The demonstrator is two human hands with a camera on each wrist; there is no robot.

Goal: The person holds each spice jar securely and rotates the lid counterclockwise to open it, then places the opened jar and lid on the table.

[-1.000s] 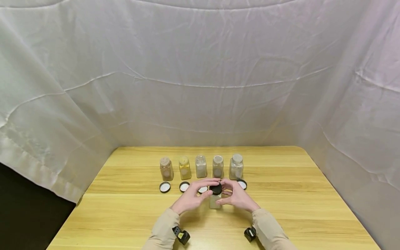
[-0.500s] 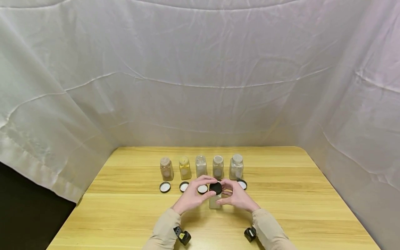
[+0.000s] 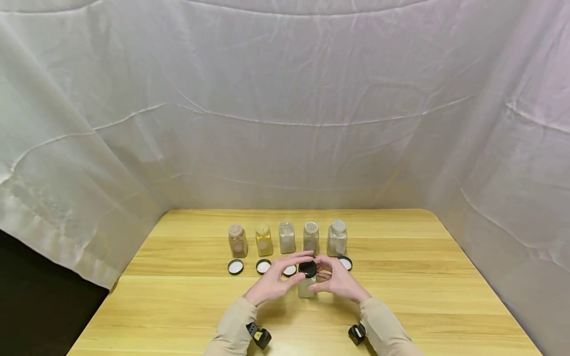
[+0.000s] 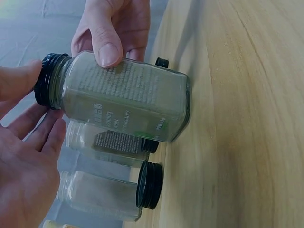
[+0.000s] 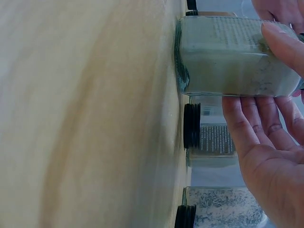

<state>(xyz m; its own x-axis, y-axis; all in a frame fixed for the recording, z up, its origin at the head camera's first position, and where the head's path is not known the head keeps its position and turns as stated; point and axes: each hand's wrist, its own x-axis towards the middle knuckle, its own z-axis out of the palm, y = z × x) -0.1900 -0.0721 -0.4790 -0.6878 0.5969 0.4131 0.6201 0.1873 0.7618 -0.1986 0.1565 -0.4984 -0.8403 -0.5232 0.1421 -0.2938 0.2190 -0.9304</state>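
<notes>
A square glass seasoning jar point(image 3: 306, 288) with pale powder in it stands upright on the table between both hands. My left hand point(image 3: 275, 282) pinches its black screw lid point(image 4: 47, 80) between the thumb and fingers, and the lid sits on the jar's neck. My right hand point(image 3: 336, 281) grips the jar body from the right; its thumb presses the near side, with the fingers around the far side in the right wrist view. Printed text shows on the glass in the left wrist view.
Behind the hands stand several uncapped jars in a row, among them a brown one point(image 3: 238, 242), a yellow one point(image 3: 264, 241) and a large whitish one point(image 3: 336, 240). Black lids point(image 3: 235, 267) lie with white insides up before them. Pale curtains point(image 3: 285, 148) enclose the wooden table point(image 3: 423, 277).
The left fingers have shifted back and forth around the lid, uncovering its top and then partly covering it again. The jar and the right hand have stayed in place.
</notes>
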